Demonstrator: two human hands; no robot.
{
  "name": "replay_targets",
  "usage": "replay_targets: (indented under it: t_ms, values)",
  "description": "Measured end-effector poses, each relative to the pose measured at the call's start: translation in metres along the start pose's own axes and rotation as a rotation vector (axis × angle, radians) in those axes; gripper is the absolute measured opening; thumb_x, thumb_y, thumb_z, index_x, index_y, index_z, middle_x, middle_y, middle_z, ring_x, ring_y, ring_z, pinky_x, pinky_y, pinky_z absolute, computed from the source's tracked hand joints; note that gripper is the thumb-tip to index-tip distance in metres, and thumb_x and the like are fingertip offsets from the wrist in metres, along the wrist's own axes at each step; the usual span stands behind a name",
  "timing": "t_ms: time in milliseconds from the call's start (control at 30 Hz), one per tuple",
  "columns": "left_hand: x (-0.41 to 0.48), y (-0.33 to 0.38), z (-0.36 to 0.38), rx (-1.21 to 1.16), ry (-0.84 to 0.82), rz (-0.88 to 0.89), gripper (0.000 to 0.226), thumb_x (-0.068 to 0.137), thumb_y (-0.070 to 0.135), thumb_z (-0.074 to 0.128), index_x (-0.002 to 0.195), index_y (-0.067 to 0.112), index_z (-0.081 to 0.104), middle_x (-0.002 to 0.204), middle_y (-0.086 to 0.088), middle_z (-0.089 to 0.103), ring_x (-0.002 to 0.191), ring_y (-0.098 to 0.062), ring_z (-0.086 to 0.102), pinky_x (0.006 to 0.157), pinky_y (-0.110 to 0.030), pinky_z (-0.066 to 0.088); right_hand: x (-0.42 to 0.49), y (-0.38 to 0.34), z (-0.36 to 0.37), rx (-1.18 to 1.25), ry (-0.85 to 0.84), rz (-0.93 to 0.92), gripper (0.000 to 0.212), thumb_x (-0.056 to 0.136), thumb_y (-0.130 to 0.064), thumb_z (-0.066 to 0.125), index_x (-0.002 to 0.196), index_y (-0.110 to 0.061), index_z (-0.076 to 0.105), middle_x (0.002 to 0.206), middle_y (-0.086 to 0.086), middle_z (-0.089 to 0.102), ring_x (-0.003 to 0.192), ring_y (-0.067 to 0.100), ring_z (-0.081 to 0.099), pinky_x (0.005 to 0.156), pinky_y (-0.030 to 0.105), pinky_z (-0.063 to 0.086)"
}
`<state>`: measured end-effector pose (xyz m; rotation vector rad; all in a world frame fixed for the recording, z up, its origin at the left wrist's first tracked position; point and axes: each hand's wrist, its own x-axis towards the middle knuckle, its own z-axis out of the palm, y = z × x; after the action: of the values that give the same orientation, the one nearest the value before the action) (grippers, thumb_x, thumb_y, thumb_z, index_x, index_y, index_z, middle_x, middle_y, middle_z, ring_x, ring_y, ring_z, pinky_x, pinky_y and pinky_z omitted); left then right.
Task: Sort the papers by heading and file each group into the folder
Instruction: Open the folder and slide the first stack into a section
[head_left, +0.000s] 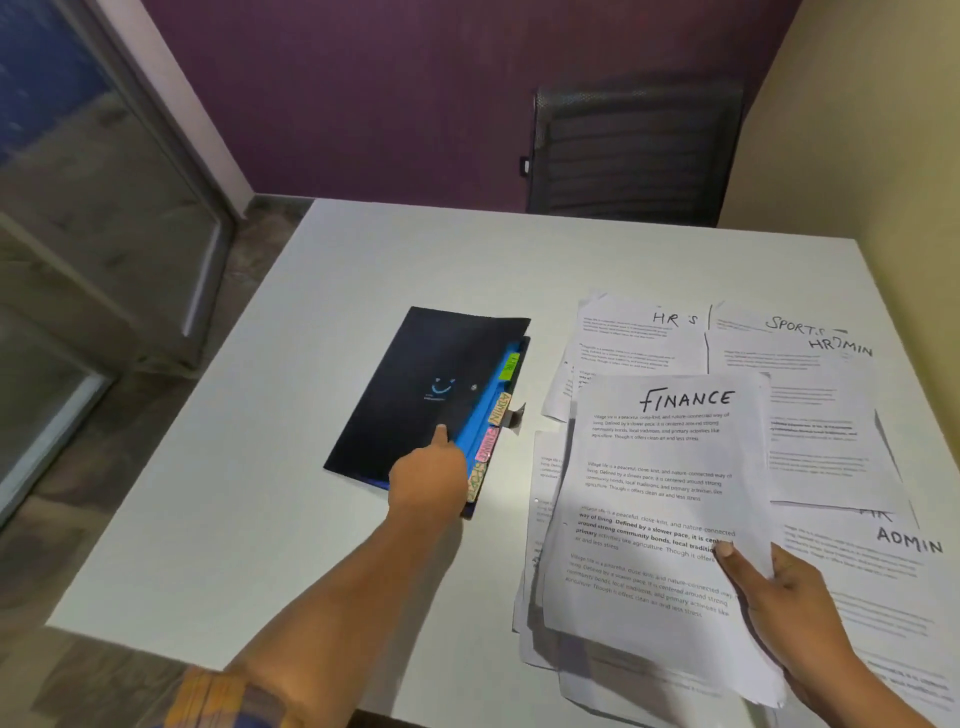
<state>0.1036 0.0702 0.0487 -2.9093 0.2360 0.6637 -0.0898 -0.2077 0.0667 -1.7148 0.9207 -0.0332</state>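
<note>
My right hand (784, 603) pinches the light, floppy FINANCE stack (660, 493) at its near corner, thumb on top, sheets likely sagging beyond the grip, while my left hand (428, 480), off to its left, pinches the tabbed edge of the stiffer folder (415, 389).

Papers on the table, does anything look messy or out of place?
Yes. The loose papers right of the folder lie skewed and overlapping, with HR, SPORTS and ADMIN headings mixed. Nothing looks spilled or torn. The FINANCE stack is held apart in the right hand.
</note>
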Motion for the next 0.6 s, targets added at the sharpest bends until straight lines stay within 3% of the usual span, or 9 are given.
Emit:
replay_targets:
  t_ms: [67, 133, 200, 333, 467, 533, 600]
  values:
    - [-0.015, -0.008, -0.014, -0.061, 0.150, -0.065, 0.063, 0.096, 0.045, 0.045, 0.149, 0.014, 0.029, 0.135, 0.000, 0.056, 0.082, -0.021, 0.063, 0.062, -0.033, 0.048, 0.001, -0.003, 0.004, 0.013, 0.005, -0.007, 0.010, 0.093, -0.025, 0.066, 0.095, -0.017, 0.072, 0.084, -0.010, 0.074, 0.086, 0.021, 0.069, 0.068, 0.032, 0.048]
    - [-0.030, -0.014, -0.021, -0.026, 0.223, -0.044, 0.071, 0.093, 0.061, 0.042, 0.148, 0.017, 0.031, 0.157, 0.008, 0.033, 0.089, -0.022, 0.066, 0.061, -0.032, 0.044, 0.002, -0.009, 0.007, 0.025, 0.003, -0.017, 0.013, 0.093, -0.026, 0.066, 0.098, -0.016, 0.071, 0.089, -0.008, 0.073, 0.090, 0.021, 0.068, 0.072, 0.032, 0.047]
    - [-0.043, -0.017, -0.026, -0.003, 0.220, -0.034, 0.075, 0.093, 0.064, 0.043, 0.150, 0.019, 0.027, 0.164, 0.011, 0.014, 0.096, -0.022, 0.067, 0.063, -0.031, 0.039, 0.000, -0.018, 0.009, 0.056, -0.006, -0.028, 0.016, 0.094, -0.025, 0.065, 0.105, -0.016, 0.071, 0.092, -0.009, 0.072, 0.091, 0.018, 0.067, 0.075, 0.032, 0.047]
    - [-0.049, -0.022, -0.020, -0.046, 0.264, -0.038, 0.059, 0.100, 0.036, 0.041, 0.154, 0.019, 0.022, 0.165, 0.010, 0.010, 0.092, -0.021, 0.067, 0.068, -0.030, 0.041, -0.006, -0.038, 0.011, 0.095, -0.026, -0.067, 0.014, 0.095, -0.022, 0.063, 0.108, -0.020, 0.069, 0.092, -0.012, 0.070, 0.088, 0.008, 0.064, 0.073, 0.028, 0.046]
    - [-0.050, -0.028, -0.020, -0.083, 0.197, 0.065, 0.076, 0.092, 0.021, 0.060, 0.154, 0.022, 0.015, 0.165, 0.009, 0.008, 0.103, -0.021, 0.064, 0.073, -0.032, 0.052, -0.007, -0.049, 0.011, 0.116, -0.028, -0.084, 0.014, 0.095, -0.019, 0.062, 0.108, -0.017, 0.069, 0.090, -0.010, 0.070, 0.085, 0.011, 0.065, 0.069, 0.026, 0.046]
    - [-0.052, -0.028, -0.025, -0.042, 0.166, 0.142, 0.080, 0.091, 0.016, 0.060, 0.155, 0.025, 0.013, 0.165, 0.005, 0.010, 0.111, -0.025, 0.060, 0.074, -0.034, 0.049, -0.007, -0.052, 0.011, 0.125, -0.026, -0.083, 0.015, 0.095, -0.020, 0.063, 0.108, -0.017, 0.069, 0.087, -0.013, 0.071, 0.083, 0.013, 0.067, 0.068, 0.026, 0.047]
    - [-0.051, -0.025, -0.030, 0.011, 0.128, 0.153, 0.076, 0.089, 0.012, 0.061, 0.153, 0.026, 0.022, 0.163, -0.004, 0.016, 0.111, -0.029, 0.058, 0.071, -0.037, 0.047, -0.009, -0.055, 0.012, 0.137, -0.031, -0.089, 0.016, 0.094, -0.022, 0.063, 0.109, -0.018, 0.070, 0.086, -0.014, 0.074, 0.085, 0.016, 0.069, 0.070, 0.029, 0.049]
